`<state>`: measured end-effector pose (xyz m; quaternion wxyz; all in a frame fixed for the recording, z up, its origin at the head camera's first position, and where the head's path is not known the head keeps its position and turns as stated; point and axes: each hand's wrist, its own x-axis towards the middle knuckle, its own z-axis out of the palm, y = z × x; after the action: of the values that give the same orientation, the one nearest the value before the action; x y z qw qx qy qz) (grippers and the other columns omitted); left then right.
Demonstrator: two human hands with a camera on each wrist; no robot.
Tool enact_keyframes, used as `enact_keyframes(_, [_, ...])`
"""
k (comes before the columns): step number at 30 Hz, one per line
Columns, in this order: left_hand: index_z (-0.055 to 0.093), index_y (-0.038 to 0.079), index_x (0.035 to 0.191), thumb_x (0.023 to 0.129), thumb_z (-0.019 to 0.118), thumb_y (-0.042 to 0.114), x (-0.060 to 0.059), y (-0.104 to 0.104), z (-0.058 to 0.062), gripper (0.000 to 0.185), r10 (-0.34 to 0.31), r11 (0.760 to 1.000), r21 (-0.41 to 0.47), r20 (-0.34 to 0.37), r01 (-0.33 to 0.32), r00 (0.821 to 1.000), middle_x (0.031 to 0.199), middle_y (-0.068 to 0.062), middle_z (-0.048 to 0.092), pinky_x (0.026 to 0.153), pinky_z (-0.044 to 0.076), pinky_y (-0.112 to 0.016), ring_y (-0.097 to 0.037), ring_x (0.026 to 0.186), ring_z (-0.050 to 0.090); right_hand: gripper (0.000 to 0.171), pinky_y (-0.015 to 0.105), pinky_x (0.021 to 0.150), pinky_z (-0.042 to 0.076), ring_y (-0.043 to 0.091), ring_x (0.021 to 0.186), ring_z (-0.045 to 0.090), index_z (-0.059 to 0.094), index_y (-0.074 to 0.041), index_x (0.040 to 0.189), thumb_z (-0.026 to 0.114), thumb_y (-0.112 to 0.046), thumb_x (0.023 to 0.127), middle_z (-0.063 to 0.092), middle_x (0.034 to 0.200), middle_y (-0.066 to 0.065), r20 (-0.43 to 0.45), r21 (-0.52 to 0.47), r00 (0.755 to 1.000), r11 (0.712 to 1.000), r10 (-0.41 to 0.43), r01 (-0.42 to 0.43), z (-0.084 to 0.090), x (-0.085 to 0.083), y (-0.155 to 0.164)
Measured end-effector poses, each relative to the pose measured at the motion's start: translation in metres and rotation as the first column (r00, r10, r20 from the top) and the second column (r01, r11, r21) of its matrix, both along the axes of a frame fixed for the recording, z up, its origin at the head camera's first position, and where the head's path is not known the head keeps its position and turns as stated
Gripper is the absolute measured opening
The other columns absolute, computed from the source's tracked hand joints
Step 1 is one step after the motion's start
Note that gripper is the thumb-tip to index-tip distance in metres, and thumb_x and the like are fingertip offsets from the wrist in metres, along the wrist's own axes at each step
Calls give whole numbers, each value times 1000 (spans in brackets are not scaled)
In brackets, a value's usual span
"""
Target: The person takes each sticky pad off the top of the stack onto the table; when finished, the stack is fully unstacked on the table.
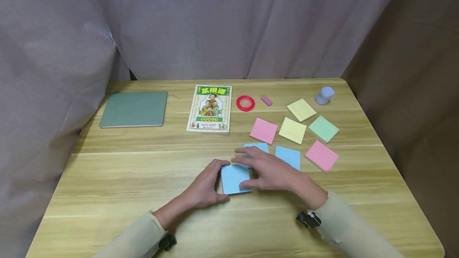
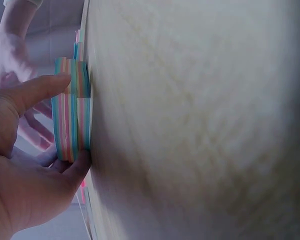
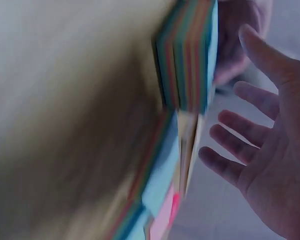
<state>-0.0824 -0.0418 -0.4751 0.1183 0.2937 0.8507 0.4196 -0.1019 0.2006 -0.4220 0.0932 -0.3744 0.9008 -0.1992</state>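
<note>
A pile of sticky note pads (image 1: 233, 178), blue on top, lies near the table's front middle. Two pads sit one on the other, with striped coloured edges facing the left wrist view. My left hand (image 1: 204, 188) grips the pile from its left side, thumb at the near edge and fingers at the far edge. Over the pile's right part hovers my right hand (image 1: 270, 170), its fingers spread and apart from the pads in the right wrist view. Just behind that hand lie two blue pads (image 1: 289, 157), one partly hidden by it.
Farther right lie pink pads (image 1: 263, 130), yellow pads (image 1: 292, 130) and a green pad (image 1: 324, 128). Behind them stand a lavender cup-like object (image 1: 324, 95), a pink eraser-like block (image 1: 266, 100) and a red tape ring (image 1: 238, 108). A book (image 1: 209, 108) and a green notebook (image 1: 134, 109) lie left.
</note>
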Motion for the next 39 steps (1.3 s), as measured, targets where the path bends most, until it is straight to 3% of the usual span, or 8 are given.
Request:
enact_keyframes(5, [42, 8, 138, 65, 90, 17, 0, 0, 1, 89, 2, 1000, -13, 2, -2, 1000, 133, -4, 48, 106, 38, -39, -17, 124, 45, 77, 40, 109, 34, 18, 136, 36, 50, -19, 144, 76, -52, 80, 42, 148, 3, 7, 65, 997, 995, 74, -74, -9, 11, -16])
enact_keyframes(11, [43, 5, 137, 62, 91, 13, 1, 1, -1, 89, 1, 1000, -4, -26, -1, 1000, 132, -5, 48, 106, 38, -40, -19, 124, 46, 75, 40, 110, 33, 19, 135, 38, 50, -19, 144, 78, -44, 80, 42, 147, 4, -8, 114, 998, 992, 55, -54, -16, 15, -22])
enact_keyframes(20, [42, 6, 138, 63, 90, 11, 1, 1, -1, 90, 0, 1000, -18, -36, -1, 999, 131, -4, 49, 106, 38, -36, -16, 122, 46, 70, 39, 100, 44, 20, 121, 49, 55, -15, 139, 81, -37, 77, 52, 134, 5, -50, 108, 997, 993, 52, -47, -12, 14, -19])
enact_keyframes(27, [40, 7, 141, 65, 89, 11, 1, 1, 1, 91, 5, 1000, -27, 2, -5, 1000, 133, -3, 48, 106, 38, -37, -15, 122, 45, 65, 37, 97, 46, 16, 119, 49, 59, -20, 135, 81, -38, 77, 52, 133, -1, 8, 123, 1000, 992, 20, -21, 0, 10, -8])
enact_keyframes(32, [40, 5, 140, 65, 89, 10, 1, 1, 1, 90, -4, 1000, -17, -17, 4, 1000, 134, -6, 48, 106, 38, -38, -18, 124, 45, 63, 37, 94, 47, 16, 118, 49, 62, -21, 132, 82, -40, 76, 52, 131, -3, 45, 102, 998, 994, -39, 34, 15, -2, 3])
enact_keyframes(36, [44, 5, 137, 64, 89, 9, 1, 1, 0, 86, -10, 1000, -3, -22, 10, 1000, 133, -6, 49, 106, 39, -39, -19, 123, 46, 67, 39, 94, 46, 20, 118, 49, 61, -17, 133, 84, -36, 73, 53, 133, 2, 4, 50, 994, 993, -112, 111, 18, -23, 4])
enact_keyframes(39, [49, 7, 132, 65, 89, 7, 1, 1, 0, 78, -18, 1000, 10, -23, 18, 1000, 132, -5, 49, 105, 39, -39, -18, 122, 47, 68, 40, 95, 45, 21, 121, 48, 59, -16, 135, 84, -35, 74, 52, 135, 6, -48, 45, 990, 990, -135, 137, 12, -41, -4])
